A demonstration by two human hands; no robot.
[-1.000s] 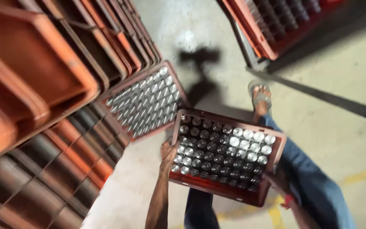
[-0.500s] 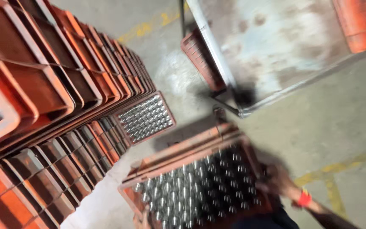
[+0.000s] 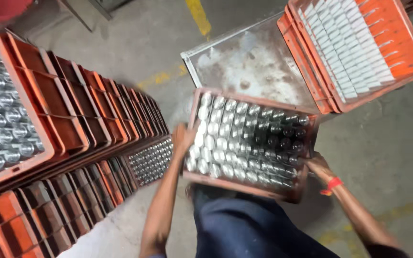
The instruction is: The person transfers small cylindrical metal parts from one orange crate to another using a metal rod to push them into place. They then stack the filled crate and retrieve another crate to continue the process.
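Note:
I carry a reddish-brown crate (image 3: 244, 184) in front of my body, filled with several rows of shiny metal caps. My left hand (image 3: 182, 138) grips its left rim. My right hand (image 3: 317, 165), with a red band at the wrist, holds the crate's right side. My dark blue trousers (image 3: 249, 229) show below the crate.
Stacks of orange-brown crates (image 3: 72, 119) rise on the left; one on top (image 3: 10, 167) and a low one (image 3: 151, 160) hold metal caps. A metal table (image 3: 244, 67) stands ahead, with an orange crate of white pieces (image 3: 359, 48) on its right. Yellow lines mark the concrete floor.
My view has swung up and right, so the metal table and the orange crate on it now show ahead. The crate in my hands has come up and nearer the table.

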